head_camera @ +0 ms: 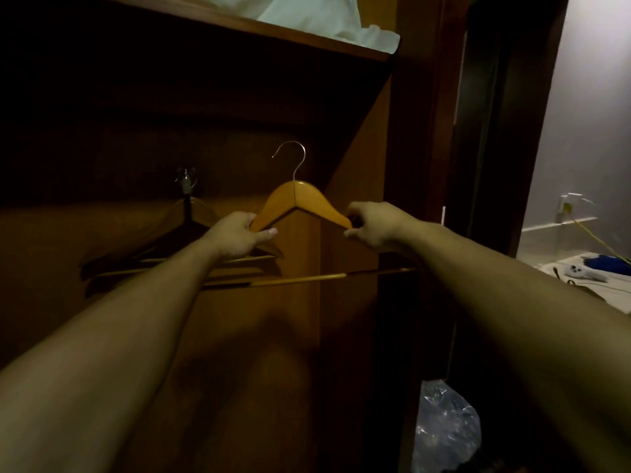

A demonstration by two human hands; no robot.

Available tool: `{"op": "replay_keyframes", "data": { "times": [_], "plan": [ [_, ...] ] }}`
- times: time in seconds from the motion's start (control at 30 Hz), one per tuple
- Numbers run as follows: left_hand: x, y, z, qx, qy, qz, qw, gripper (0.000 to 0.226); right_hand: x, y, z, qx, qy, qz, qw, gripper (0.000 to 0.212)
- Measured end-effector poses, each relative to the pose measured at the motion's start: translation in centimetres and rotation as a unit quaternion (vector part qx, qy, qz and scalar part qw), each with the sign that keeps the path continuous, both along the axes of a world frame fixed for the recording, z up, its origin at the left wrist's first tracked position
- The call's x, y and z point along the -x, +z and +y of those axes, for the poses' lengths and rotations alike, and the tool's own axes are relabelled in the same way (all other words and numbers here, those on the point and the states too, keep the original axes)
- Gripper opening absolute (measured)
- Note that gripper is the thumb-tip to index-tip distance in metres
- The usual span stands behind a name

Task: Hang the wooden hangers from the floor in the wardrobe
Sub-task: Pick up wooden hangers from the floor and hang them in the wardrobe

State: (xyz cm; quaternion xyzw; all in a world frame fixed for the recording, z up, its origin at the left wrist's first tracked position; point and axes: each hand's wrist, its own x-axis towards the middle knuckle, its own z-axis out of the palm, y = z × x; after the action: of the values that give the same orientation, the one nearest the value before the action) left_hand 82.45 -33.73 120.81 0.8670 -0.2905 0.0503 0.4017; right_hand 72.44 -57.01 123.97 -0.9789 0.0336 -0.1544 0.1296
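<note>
Fingers [353,213] of the right hand [375,227]: curled over the right shoulder of the wooden hanger [297,199], thumb beneath, pinching it near the tip.
Left hand [235,238]: grips the hanger's left shoulder, thumb laid across the front; the other fingers are hidden behind the wood.
Wooden hanger: held upright inside the wardrobe [358,148], apart from the back panel. Its metal hook [290,155] stands free on top, caught on nothing.
Wooden bar [307,279]: below the hanger, level, both ends lost behind the forearms. Whether it belongs to the held hanger cannot be told.
Dark hangers [164,247]: left of the hanger, in shadow, hung from a small metal fitting [186,180]; their number is unclear.
Shelf [307,35]: above the hanger, carrying white cloth [324,15] cut off by the top edge.
Plastic bag [444,428]: well below and right of the hanger, crumpled, partly out of frame.
Blue item [604,262]: far right of the hanger, outside the wardrobe, too blurred to name.
</note>
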Motion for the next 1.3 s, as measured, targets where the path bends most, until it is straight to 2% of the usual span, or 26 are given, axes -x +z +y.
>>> {"op": "replay_keyframes", "data": {
  "times": [0.1, 0.3, 0.6, 1.03, 1.3],
  "plan": [
    [-0.8, -0.3, 1.8, -0.008, 0.018, -0.014, 1.000, 0.025, -1.8, 0.2, 2.5, 0.006, 0.009, -0.007, 1.000, 0.039],
    [-2.5, -0.9, 5.5, -0.026, 0.058, -0.018, 0.998, 0.020, -4.8, -0.1, 7.2, -0.013, 0.034, -0.002, 0.999, 0.054],
    [-6.5, -1.7, 8.9, -0.026, 0.119, -0.010, 0.992, 0.025, -10.2, -0.3, 10.5, -0.016, 0.063, 0.015, 0.998, 0.047],
    [-11.9, -1.1, 10.5, -0.006, 0.213, 0.012, 0.977, 0.050, -19.6, -0.6, 11.6, -0.008, 0.117, 0.015, 0.993, 0.050],
    [-14.8, -0.6, 11.0, 0.005, 0.241, 0.036, 0.970, 0.045, -23.6, -0.2, 12.1, -0.017, 0.158, 0.011, 0.987, 0.052]
  ]
}}
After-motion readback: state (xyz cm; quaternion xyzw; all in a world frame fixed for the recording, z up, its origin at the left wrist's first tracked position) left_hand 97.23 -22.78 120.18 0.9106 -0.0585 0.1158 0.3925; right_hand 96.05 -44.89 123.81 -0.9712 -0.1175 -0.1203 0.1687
